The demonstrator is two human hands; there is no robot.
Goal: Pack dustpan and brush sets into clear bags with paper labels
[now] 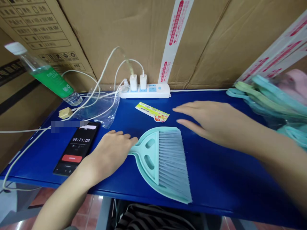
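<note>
My left hand (pixel 117 147) is closed around the handle of a mint-green dustpan (pixel 146 179). Nested in the dustpan lies a small brush (pixel 171 159) with grey-blue bristles pointing right. The handle ends are hidden under my fingers. Above the table, to the right of a yellow-green printed label card (pixel 153 111), my right hand (pixel 206 119) reaches left with thumb and fingers apart. Nothing is between its fingers, and a small gap separates the fingertips from the card.
A power strip (pixel 146 93) with white chargers and cables stands against the cardboard. On the left are a phone (pixel 76 147), a tilted water bottle (pixel 51 80) and a clear plastic bag (pixel 103 110). More bagged mint, green and pink pieces (pixel 275 95) lie at right on the blue table (pixel 225 182).
</note>
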